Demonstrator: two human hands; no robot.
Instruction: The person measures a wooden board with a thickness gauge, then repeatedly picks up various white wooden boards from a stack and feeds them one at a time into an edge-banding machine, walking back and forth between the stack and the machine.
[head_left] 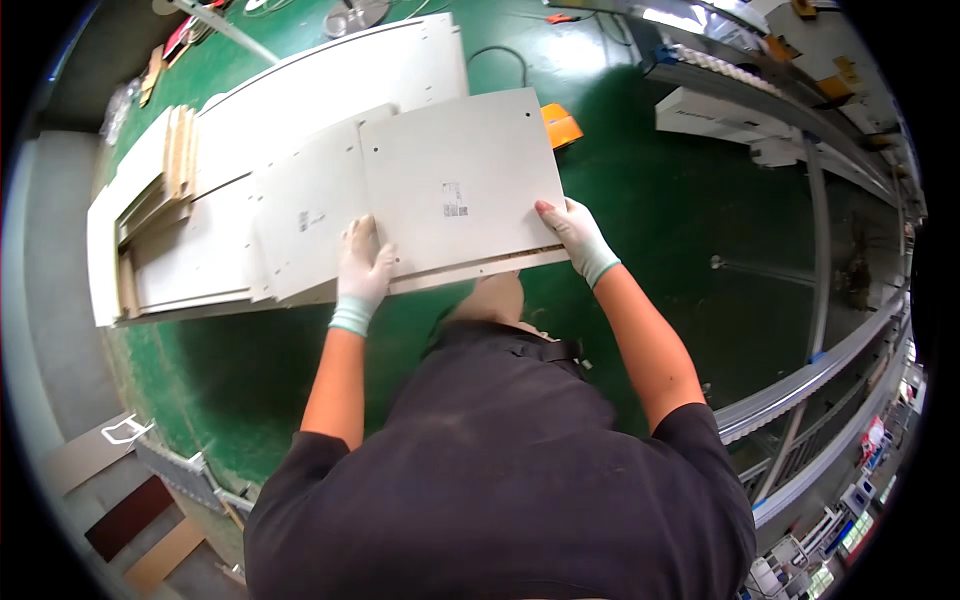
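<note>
A flat white panel [470, 165] with a printed label and small holes lies on top of other white panels in front of me. My right hand [578, 237], in a white glove, grips its near right corner, the thumb on its upper face. Beside its near left corner, my gloved left hand [366, 265] rests with fingers stretched out and thumb apart. Those fingers lie over a second labelled white panel [305, 210], partly covered by the first.
A larger white panel [400, 60] lies behind. To the left are stacked board pieces [180, 160] with bare edges. An orange object [561, 127] shows past the panel's right edge. Metal rails [800, 385] run along the right, near a long white box [715, 115]. The floor [640, 190] is green.
</note>
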